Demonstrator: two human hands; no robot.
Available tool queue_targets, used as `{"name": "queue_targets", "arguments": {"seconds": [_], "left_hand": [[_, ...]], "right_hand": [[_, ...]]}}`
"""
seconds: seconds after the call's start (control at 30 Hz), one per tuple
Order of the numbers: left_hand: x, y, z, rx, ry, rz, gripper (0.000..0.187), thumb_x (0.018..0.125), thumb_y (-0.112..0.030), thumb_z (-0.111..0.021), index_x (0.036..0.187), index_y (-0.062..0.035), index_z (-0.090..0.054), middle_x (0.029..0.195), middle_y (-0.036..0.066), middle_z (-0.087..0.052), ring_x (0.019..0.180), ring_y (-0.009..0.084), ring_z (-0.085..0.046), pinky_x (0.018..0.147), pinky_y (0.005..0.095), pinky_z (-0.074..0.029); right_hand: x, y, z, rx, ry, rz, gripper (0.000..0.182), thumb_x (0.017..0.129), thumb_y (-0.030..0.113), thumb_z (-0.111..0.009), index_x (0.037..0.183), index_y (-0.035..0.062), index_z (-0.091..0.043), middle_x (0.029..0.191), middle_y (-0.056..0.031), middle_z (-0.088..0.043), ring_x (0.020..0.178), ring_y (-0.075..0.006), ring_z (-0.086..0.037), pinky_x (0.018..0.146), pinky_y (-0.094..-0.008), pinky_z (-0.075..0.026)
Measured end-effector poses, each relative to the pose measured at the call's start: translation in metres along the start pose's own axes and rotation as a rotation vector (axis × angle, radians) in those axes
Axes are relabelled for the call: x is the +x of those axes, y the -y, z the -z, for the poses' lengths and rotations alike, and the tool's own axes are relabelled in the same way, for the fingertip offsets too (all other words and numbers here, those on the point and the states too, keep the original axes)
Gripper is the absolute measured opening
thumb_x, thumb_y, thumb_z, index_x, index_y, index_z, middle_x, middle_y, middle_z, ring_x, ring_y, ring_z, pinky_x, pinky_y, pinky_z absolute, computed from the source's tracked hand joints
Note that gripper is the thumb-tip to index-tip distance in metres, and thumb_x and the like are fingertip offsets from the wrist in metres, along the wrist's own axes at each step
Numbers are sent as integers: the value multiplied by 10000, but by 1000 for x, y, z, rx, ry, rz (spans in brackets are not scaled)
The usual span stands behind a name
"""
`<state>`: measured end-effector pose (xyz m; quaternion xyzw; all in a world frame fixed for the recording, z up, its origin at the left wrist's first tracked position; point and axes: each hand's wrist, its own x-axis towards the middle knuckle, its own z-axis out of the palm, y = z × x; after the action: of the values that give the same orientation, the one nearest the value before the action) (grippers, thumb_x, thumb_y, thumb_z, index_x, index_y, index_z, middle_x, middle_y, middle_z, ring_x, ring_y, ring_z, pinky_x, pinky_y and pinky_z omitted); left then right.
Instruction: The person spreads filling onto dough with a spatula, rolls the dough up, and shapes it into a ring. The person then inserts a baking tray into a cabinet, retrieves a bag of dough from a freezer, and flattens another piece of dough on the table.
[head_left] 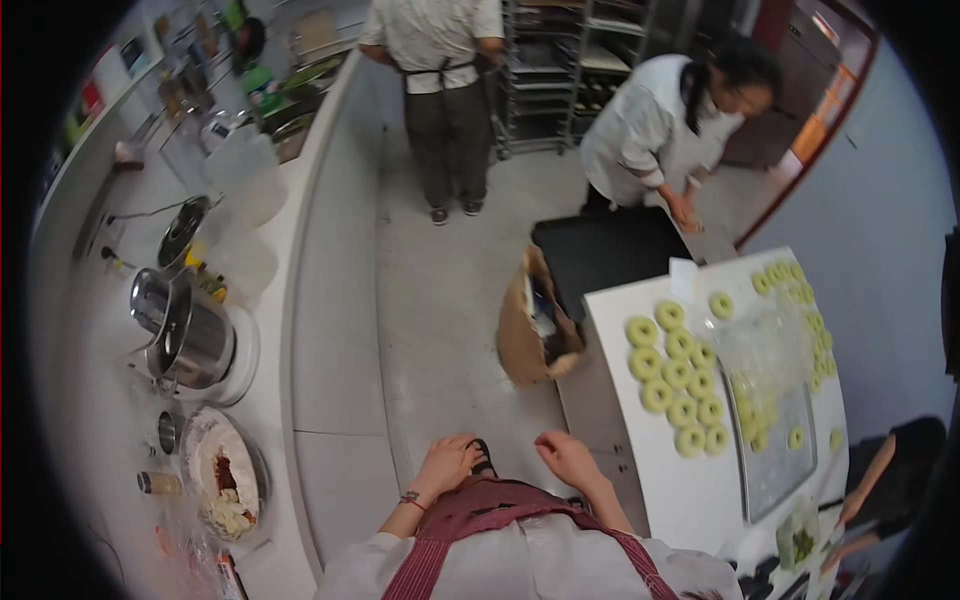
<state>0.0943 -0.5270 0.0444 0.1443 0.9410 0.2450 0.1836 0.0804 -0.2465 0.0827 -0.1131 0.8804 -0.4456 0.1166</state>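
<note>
My left hand (449,464) hangs in front of the apron (497,508), its fingers loosely bent and holding nothing that I can see. A red band circles that wrist. My right hand (566,459) is held a little way to the right, also without anything visible in it, fingers relaxed and thumb side toward the left hand. Neither one touches a work surface. Closest to the right hand is the worktable (628,425) with rows of pale green dough rings (677,374). On the left counter stands a bowl (262,468) of white flour with a reddish-brown powder and pale lumps.
A stand mixer (200,345) stands on the left counter. Ahead on the floor is a brown paper bag (520,330) beside a black surface (620,250). Clear plastic (755,345) partly covers rings and a metal tray (775,490). Several people are nearby; a rack (540,75) stands behind.
</note>
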Motion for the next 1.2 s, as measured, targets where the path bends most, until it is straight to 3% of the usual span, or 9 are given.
{"name": "queue_targets", "arguments": {"seconds": [0.23, 0.37, 0.43, 0.57, 0.6, 0.7, 0.8, 0.93, 1.2], "left_hand": [[39, 100, 41, -56, -354, 120, 426, 902, -174, -503, 1314, -67, -530, 1340, 212, -506, 1211, 364, -489, 1002, 488, -379], [114, 84, 75, 37, -235, 7, 487, 931, -230, -532, 1393, -123, -422, 975, 201, -671, 884, 390, -637, 777, 502, -485], [130, 60, 88, -207, -31, 95, 499, 949, -253, -516, 1423, -172, -382, 861, 186, -675, 729, 383, -642, 684, 503, -499], [224, 109, 133, -275, 209, -83, 678, 919, -92, -474, 1519, -256, -205, 1053, 233, -641, 807, 383, -655, 685, 491, -511], [243, 124, 150, -239, 84, -139, 797, 851, -13, -511, 1527, -290, -192, 1266, 241, -542, 1047, 362, -614, 852, 459, -506], [304, 197, 184, 79, -143, -297, 694, 801, -18, -595, 1437, -234, -424, 1462, 202, -372, 1346, 401, -352, 1118, 475, -304], [353, 205, 264, 220, -295, -79, 427, 824, -146, -618, 1251, -153, -616, 1432, 183, -426, 1286, 411, -403, 1079, 504, -335], [469, 255, 342, 273, -307, -131, 304, 906, -245, -539, 1149, -139, -688, 1381, 127, -504, 1277, 373, -423, 1056, 481, -344], [583, 334, 365, 42, -171, 179, 394, 978, -316, -399, 1110, -125, -718, 1249, 137, -622, 1279, 348, -456, 1088, 484, -299]], "right_hand": [[135, 62, -58, -112, 262, 157, 176, 872, 196, -586, 960, 50, -631, 912, -173, -648, 894, -371, -615, 761, -455, -493], [190, 50, -49, -196, 281, 109, 181, 861, 209, -589, 948, 60, -640, 905, -173, -654, 880, -372, -623, 753, -464, -497], [194, 34, -47, -233, 285, 57, 179, 863, 216, -586, 941, 65, -643, 898, -169, -656, 867, -374, -627, 744, -476, -495], [287, 16, -33, -281, 238, -54, 183, 853, 210, -589, 943, 65, -654, 897, -178, -664, 865, -372, -637, 757, -464, -504], [308, 18, -27, -264, 199, -95, 188, 852, 209, -584, 939, 58, -655, 911, -181, -667, 875, -371, -641, 770, -451, -508], [364, 11, -32, -305, 210, -105, 189, 857, 228, -578, 923, 78, -671, 913, -185, -671, 873, -380, -644, 767, -472, -509], [446, 8, -17, -390, 201, -47, 181, 835, 210, -571, 901, 69, -663, 910, -180, -670, 856, -377, -649, 742, -475, -517], [579, 30, 42, -429, 22, 52, 157, 814, 123, -565, 928, 61, -654, 905, -161, -659, 886, -354, -643, 761, -456, -518], [729, 16, 87, -289, -56, -29, 186, 848, 191, -584, 980, 77, -651, 902, -143, -656, 878, -345, -637, 767, -452, -511]]}}
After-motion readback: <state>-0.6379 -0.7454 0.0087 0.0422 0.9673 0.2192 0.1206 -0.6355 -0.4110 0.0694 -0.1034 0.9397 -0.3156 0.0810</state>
